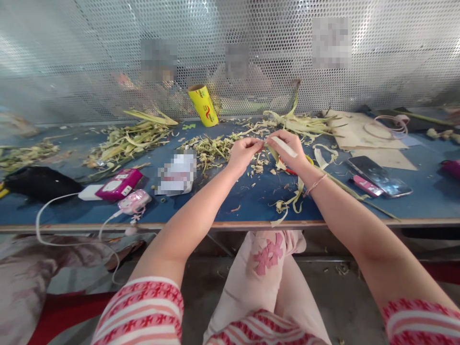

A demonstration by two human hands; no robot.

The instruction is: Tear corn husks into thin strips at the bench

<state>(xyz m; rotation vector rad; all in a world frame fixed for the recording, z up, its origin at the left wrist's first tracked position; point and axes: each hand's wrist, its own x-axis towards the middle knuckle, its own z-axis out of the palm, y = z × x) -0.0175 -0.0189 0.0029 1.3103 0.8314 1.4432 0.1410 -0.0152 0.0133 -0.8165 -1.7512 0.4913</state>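
Note:
My left hand (246, 153) is closed in a pinch, its fingertips meeting those of my right hand above the table. Between them is the end of a pale green plant strip (272, 152), which hangs down. My right hand (290, 155) is closed on this strip, and a flat cream strip (283, 146) lies across its fingers. Beneath the right palm shows part of a red and yellow loop (309, 160), mostly hidden, perhaps a scissors handle. Curled peelings (289, 203) lie below the right wrist. A heap of short green scraps (213, 149) sits beyond the left hand.
Plant strips lie in a pile (134, 139) at left and a bundle (302, 123) at back. A yellow tube (203, 106) leans near the perforated metal wall (251, 28). Phones (379, 176) and cardboard (362, 132) are at right. A purple box (120, 184) and white cable (38, 223) occupy the left.

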